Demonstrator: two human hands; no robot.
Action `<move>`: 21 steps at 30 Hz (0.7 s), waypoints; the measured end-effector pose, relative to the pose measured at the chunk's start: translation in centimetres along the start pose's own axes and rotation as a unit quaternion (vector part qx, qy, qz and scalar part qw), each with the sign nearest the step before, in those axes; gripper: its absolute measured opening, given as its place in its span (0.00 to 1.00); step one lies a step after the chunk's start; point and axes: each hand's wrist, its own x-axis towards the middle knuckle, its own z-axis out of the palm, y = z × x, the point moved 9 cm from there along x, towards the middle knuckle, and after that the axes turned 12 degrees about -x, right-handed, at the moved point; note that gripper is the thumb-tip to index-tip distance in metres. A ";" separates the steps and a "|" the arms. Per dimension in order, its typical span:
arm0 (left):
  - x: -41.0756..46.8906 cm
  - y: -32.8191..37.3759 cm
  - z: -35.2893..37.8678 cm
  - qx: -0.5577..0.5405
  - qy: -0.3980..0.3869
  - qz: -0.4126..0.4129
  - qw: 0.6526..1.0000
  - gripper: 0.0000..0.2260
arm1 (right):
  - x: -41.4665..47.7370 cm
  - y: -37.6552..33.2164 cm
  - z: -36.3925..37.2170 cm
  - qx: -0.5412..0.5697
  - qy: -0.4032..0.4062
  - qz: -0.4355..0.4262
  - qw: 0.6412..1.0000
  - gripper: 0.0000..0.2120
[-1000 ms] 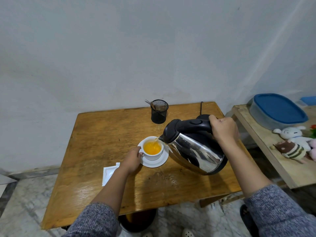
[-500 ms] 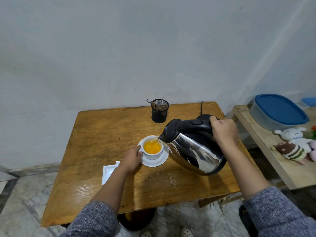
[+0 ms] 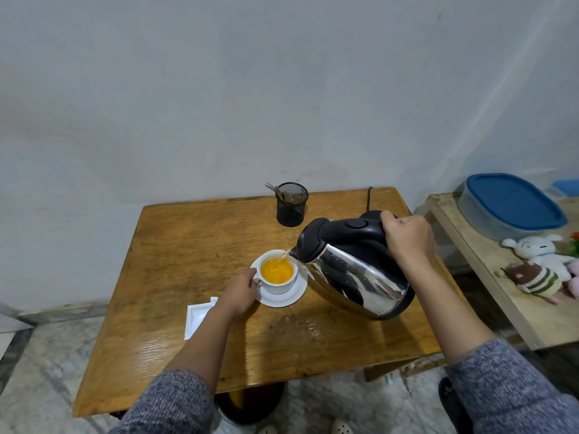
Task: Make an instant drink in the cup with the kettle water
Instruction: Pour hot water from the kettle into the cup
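A white cup (image 3: 279,286) holding orange liquid stands on a white saucer (image 3: 286,300) near the middle of the wooden table (image 3: 175,245). My left hand (image 3: 239,291) grips the cup's handle on its left side. My right hand (image 3: 409,241) is closed round the black handle of a steel kettle (image 3: 357,274), which is tilted left with its spout over the cup's rim. A thin stream of water runs from the spout into the cup.
An opened white sachet (image 3: 198,319) lies left of my left forearm. A black mesh holder (image 3: 292,204) with utensils stands at the table's back edge. A side bench (image 3: 501,296) to the right carries a blue-lidded container (image 3: 510,205) and soft toys (image 3: 539,267).
The kettle stays tilted over the cup and keeps pouring. Both hands hold their places; the orange liquid in the cup looks slightly higher.
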 end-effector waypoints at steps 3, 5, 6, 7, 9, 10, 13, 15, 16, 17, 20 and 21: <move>0.0 0.1 0.0 -0.005 0.003 0.004 1.000 0.14 | 0.1 0.0 0.1 -0.002 -0.002 -0.008 1.000 0.22; 0.0 0.0 0.1 -0.008 0.003 0.003 1.000 0.14 | 0.1 0.1 0.1 -0.002 -0.003 -0.010 1.000 0.22; 0.0 0.0 0.1 -0.009 0.004 0.002 1.000 0.14 | 0.1 0.2 0.1 -0.003 -0.003 -0.010 1.000 0.22; 0.0 0.0 0.1 -0.011 0.006 0.000 1.000 0.14 | 0.2 0.2 0.1 -0.003 -0.003 -0.010 1.000 0.22; 0.0 -0.1 0.1 -0.010 0.010 -0.006 1.000 0.15 | 0.2 0.3 0.1 -0.006 -0.001 -0.012 1.000 0.22; 0.0 -0.1 0.1 -0.011 0.012 -0.009 1.000 0.15 | 0.3 0.3 0.1 -0.006 -0.002 -0.014 1.000 0.22; 0.0 -0.2 0.1 -0.016 0.015 -0.015 1.000 0.15 | 0.4 0.4 0.2 -0.002 -0.006 -0.018 1.000 0.23; 0.0 -0.3 0.2 -0.019 0.016 -0.019 1.000 0.15 | 0.5 0.7 0.2 0.011 -0.011 -0.016 1.000 0.23; 0.0 -0.3 0.2 -0.021 0.017 -0.019 0.999 0.14 | 0.5 0.9 0.3 0.023 -0.014 -0.014 1.000 0.23; 0.0 -0.3 0.2 -0.023 0.020 -0.021 0.999 0.14 | 0.6 1.1 0.3 0.035 -0.016 -0.011 0.999 0.23; 0.0 0.0 0.5 -0.027 0.029 -0.029 0.999 0.15 | 0.9 2.1 0.1 0.075 -0.018 0.001 0.997 0.22; 0.0 0.1 0.6 -0.029 0.029 -0.033 0.999 0.15 | 1.0 2.4 0.1 0.090 -0.020 0.006 0.996 0.22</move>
